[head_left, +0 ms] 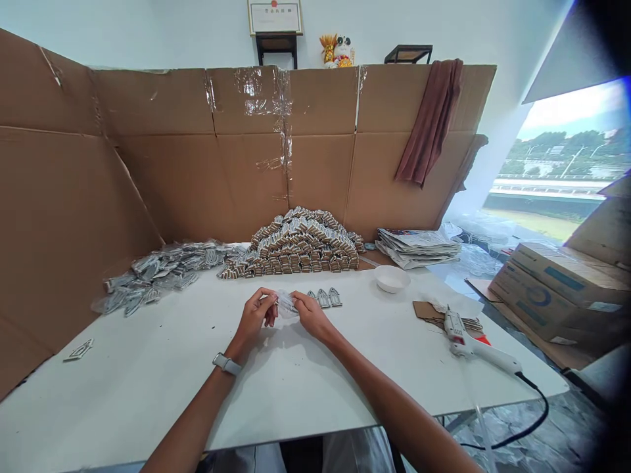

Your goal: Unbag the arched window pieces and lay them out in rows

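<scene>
Between my two hands, over the middle of the white table (162,387), is a clear plastic bag (286,305); whether a piece lies inside it I cannot make out. My left hand (257,313) pinches the bag's left side, with a grey watch on that wrist. The fingers of my right hand (310,313) are closed on its right side. Just beyond my right hand, several small grey arched pieces (323,298) lie in a row, partly hidden by that hand. Behind them rises a large stacked pile of similar pieces (300,246).
Bagged pieces (172,269) are heaped at the back left, and one loose piece (79,350) lies at the left. On the right are a white bowl (392,278), folded newspapers (419,246), cardboard bits (428,313) and a corded glue gun (476,345). Cardboard walls (236,177) enclose the back and left.
</scene>
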A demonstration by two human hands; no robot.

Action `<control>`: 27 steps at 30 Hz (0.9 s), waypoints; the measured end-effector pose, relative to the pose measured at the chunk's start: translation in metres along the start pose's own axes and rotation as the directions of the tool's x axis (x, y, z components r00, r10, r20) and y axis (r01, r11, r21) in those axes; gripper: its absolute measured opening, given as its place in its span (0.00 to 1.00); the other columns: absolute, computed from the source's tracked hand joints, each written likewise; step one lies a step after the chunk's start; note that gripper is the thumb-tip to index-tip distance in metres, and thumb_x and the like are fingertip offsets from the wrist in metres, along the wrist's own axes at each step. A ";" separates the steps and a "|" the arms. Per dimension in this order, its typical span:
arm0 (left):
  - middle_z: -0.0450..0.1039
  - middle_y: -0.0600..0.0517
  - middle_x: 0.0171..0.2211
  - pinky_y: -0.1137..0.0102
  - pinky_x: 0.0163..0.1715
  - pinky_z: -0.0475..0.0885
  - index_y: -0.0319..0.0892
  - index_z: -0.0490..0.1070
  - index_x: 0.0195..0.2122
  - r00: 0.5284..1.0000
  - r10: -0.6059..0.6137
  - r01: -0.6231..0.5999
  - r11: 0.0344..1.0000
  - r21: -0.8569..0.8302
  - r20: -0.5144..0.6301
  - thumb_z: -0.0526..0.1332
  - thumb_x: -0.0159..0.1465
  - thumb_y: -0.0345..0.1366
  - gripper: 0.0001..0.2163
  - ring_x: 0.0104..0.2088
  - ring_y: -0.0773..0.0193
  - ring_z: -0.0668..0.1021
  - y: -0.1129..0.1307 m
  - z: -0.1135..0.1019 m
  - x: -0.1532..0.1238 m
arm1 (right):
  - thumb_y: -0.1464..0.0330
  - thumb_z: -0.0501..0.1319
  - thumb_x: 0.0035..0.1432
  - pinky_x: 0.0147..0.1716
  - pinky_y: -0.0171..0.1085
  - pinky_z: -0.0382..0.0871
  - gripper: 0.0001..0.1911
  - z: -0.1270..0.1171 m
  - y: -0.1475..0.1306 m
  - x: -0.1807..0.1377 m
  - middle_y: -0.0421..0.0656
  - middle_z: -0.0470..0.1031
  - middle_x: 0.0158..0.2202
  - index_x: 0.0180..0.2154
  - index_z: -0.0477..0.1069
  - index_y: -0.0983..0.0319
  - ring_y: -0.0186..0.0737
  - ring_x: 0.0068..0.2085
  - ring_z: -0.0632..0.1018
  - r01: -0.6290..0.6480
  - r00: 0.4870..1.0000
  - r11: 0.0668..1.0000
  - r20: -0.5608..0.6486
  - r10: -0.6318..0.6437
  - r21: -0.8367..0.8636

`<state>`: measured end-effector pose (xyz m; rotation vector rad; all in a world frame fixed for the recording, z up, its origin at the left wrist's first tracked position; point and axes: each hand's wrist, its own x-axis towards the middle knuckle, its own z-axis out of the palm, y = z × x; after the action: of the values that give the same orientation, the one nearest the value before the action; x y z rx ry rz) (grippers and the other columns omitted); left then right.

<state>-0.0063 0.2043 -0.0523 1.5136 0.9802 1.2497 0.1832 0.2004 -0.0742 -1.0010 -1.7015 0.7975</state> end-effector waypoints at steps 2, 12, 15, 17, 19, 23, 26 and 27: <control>0.68 0.59 0.19 0.73 0.17 0.61 0.45 0.72 0.38 1.000 -0.008 0.007 1.000 -0.018 -0.004 0.66 0.66 0.54 0.16 0.16 0.67 0.67 -0.003 0.000 0.001 | 0.61 0.48 0.70 0.35 0.39 0.64 0.15 0.000 0.001 0.000 0.38 0.68 0.30 0.35 0.70 0.56 0.44 0.33 0.70 -0.026 1.000 0.999 0.016 0.026 0.038; 0.78 0.51 0.34 0.71 0.31 0.71 0.42 0.78 0.39 1.000 0.017 -0.017 1.000 -0.021 -0.024 0.73 0.60 0.51 0.18 0.31 0.63 0.77 -0.007 -0.004 0.001 | 0.61 0.51 0.65 0.25 0.35 0.59 0.13 0.006 -0.007 -0.005 0.35 0.59 0.25 0.28 0.63 0.56 0.37 0.25 0.62 -0.146 0.980 0.966 0.163 0.112 0.213; 0.79 0.49 0.35 0.69 0.31 0.73 0.41 0.78 0.39 1.000 -0.003 0.004 1.000 -0.014 0.023 0.72 0.59 0.49 0.16 0.32 0.61 0.78 -0.010 0.003 -0.002 | 0.60 0.52 0.66 0.22 0.34 0.58 0.15 0.006 -0.010 -0.008 0.35 0.59 0.23 0.28 0.65 0.56 0.35 0.23 0.61 -0.176 0.973 0.952 0.189 0.131 0.251; 0.78 0.50 0.32 0.70 0.27 0.72 0.42 0.78 0.39 0.999 -0.020 0.020 1.000 0.009 0.036 0.72 0.57 0.44 0.13 0.28 0.62 0.77 -0.013 0.008 -0.004 | 0.59 0.52 0.67 0.21 0.34 0.58 0.15 0.008 -0.010 -0.008 0.35 0.61 0.23 0.29 0.67 0.57 0.35 0.22 0.62 -0.195 0.972 0.945 0.182 0.150 0.263; 0.76 0.53 0.29 0.72 0.23 0.68 0.43 0.78 0.38 1.000 -0.023 0.022 0.999 0.035 0.013 0.71 0.54 0.39 0.12 0.25 0.64 0.74 -0.014 0.010 -0.005 | 0.56 0.51 0.68 0.20 0.34 0.59 0.16 0.011 -0.008 -0.008 0.34 0.61 0.22 0.31 0.68 0.56 0.35 0.21 0.61 -0.214 0.972 0.940 0.156 0.177 0.265; 0.75 0.54 0.34 0.74 0.24 0.67 0.45 0.75 0.38 0.997 0.009 -0.007 1.000 0.021 -0.072 0.72 0.53 0.39 0.13 0.29 0.64 0.75 -0.013 0.007 -0.003 | 0.52 0.47 0.72 0.22 0.35 0.60 0.20 0.015 0.001 -0.004 0.32 0.58 0.22 0.36 0.67 0.56 0.35 0.21 0.61 -0.205 0.979 0.952 0.042 0.201 0.225; 0.75 0.52 0.35 0.72 0.27 0.70 0.43 0.76 0.40 0.998 -0.006 0.003 0.999 -0.047 -0.064 0.69 0.58 0.44 0.13 0.32 0.63 0.76 -0.010 0.004 -0.001 | 0.51 0.49 0.72 0.29 0.36 0.63 0.21 0.013 0.005 -0.001 0.35 0.65 0.27 0.35 0.69 0.57 0.37 0.28 0.67 -0.127 0.988 0.981 -0.069 0.138 0.145; 0.74 0.51 0.34 0.71 0.27 0.70 0.42 0.77 0.41 0.999 -0.020 0.016 0.997 -0.076 -0.047 0.68 0.60 0.46 0.14 0.31 0.63 0.75 -0.010 0.004 -0.001 | 0.50 0.51 0.72 0.32 0.36 0.63 0.21 0.012 0.005 0.000 0.37 0.68 0.28 0.35 0.70 0.58 0.38 0.30 0.68 -0.098 0.990 0.989 -0.094 0.109 0.114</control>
<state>-0.0031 0.2057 -0.0620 1.4194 0.9643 1.3007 0.1734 0.2017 -0.0826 -1.0435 -1.5139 0.8836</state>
